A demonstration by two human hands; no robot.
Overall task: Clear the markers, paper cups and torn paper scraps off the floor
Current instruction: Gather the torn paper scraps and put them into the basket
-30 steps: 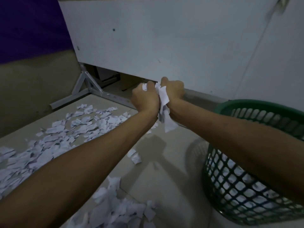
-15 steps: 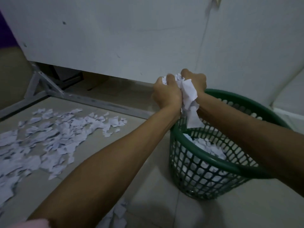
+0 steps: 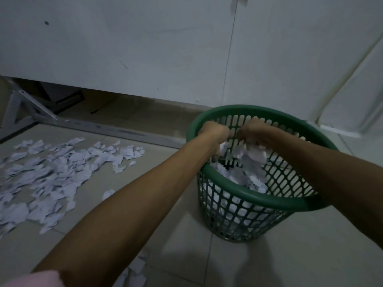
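Torn paper scraps (image 3: 244, 160) are dropping from both hands into the green plastic basket (image 3: 259, 200), at 3 o'clock from frame centre. The left hand (image 3: 214, 131) and right hand (image 3: 253, 129) are hanging over the basket mouth, fingers turned down; whether they are clutching the last pieces or releasing them is not discernible. A large spread of floor scraps (image 3: 51, 175) is lying at 9 o'clock on the tile floor (image 3: 176, 235), with more at 6 o'clock. The scraps are judged light, limp and prone to scatter, so gathering is best done by scooping a heap between both palms. Compared with half a second ago, the hands are lower, inside the rim, and the bundle is breaking apart.
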